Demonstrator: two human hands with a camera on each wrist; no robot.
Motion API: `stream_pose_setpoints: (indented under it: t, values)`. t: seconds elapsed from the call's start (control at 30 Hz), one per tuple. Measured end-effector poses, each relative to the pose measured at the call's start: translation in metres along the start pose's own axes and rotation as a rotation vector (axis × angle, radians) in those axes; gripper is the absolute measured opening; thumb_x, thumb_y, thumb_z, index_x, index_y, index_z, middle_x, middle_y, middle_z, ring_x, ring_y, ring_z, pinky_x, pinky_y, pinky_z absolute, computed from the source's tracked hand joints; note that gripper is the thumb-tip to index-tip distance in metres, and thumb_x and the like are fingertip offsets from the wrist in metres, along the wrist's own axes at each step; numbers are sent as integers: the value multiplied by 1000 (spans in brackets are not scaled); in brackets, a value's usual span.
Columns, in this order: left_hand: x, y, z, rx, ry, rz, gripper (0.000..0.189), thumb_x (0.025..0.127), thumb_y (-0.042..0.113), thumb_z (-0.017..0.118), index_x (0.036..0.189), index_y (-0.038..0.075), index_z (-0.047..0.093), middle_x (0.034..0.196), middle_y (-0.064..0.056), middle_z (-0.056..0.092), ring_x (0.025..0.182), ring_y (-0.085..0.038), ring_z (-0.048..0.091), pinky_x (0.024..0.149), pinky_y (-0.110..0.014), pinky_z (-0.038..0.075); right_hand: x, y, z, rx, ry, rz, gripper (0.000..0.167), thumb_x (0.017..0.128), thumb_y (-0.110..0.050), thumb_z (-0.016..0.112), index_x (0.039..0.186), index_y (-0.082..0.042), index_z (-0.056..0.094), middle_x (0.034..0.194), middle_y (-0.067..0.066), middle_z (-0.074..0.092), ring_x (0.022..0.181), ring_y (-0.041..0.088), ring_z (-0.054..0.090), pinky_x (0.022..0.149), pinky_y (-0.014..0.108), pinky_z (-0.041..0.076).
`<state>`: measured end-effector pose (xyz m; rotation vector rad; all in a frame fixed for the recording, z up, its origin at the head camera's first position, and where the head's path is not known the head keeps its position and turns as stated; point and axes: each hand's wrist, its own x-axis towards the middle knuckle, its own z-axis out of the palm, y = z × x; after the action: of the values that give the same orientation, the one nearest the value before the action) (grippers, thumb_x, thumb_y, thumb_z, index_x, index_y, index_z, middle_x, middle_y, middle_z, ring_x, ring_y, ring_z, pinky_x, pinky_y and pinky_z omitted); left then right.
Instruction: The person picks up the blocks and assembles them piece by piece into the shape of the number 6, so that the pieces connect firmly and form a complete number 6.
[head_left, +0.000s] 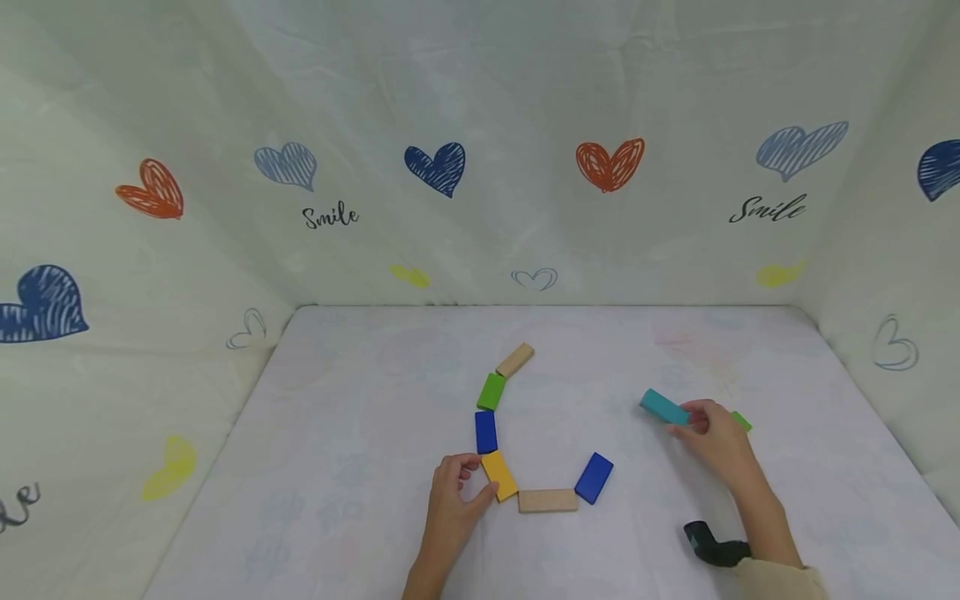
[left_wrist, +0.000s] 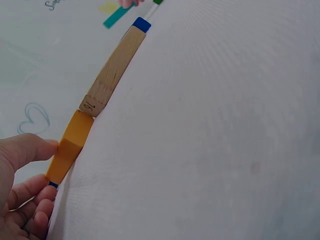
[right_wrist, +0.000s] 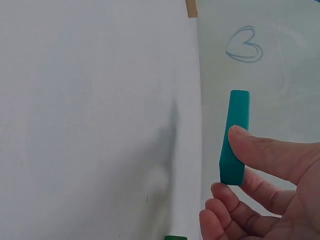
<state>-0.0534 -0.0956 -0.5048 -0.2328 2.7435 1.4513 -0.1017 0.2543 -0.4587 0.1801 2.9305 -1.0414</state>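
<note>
In the head view, my left hand (head_left: 452, 504) pinches a yellow block (head_left: 500, 477) between thumb and fingers, and the block rests on the table. Up on the right, my right hand (head_left: 718, 442) grips a teal block (head_left: 663, 407). The right wrist view has the thumb across this teal block (right_wrist: 235, 140), held above the tabletop. A curved row of blocks runs from a plain wooden block (head_left: 515, 360) through a green block (head_left: 491, 392) and a blue block (head_left: 486, 432) to the yellow one. It continues with another wooden block (head_left: 547, 501) and a second blue block (head_left: 594, 478).
A second green block (head_left: 742, 421) lies behind the right hand, partly hidden by it. Near the right forearm is a black curved object (head_left: 712, 546), its kind unclear. Fabric walls with printed hearts enclose the white-covered table (head_left: 337, 417).
</note>
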Motion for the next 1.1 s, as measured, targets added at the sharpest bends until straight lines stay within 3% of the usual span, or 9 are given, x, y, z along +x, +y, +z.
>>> stream_pose_setpoints:
  t: [0.53, 1.1]
  values:
    - [-1, 0, 0, 10, 5, 4, 38, 77, 25, 75, 108, 15, 56, 99, 6, 52, 91, -9, 43, 81, -27, 42, 4, -21, 26, 60, -114, -50, 44, 84, -23, 68, 115, 4, 52, 100, 19, 62, 94, 32, 57, 79, 44, 49]
    - [0, 1, 0, 10, 4, -7, 39, 77, 25, 75, 109, 15, 55, 100, 5, 52, 92, -10, 43, 82, -29, 42, 32, -56, 58, 91, -249, -165, 33, 79, -15, 72, 107, -2, 60, 94, 11, 64, 88, 23, 60, 78, 38, 50]
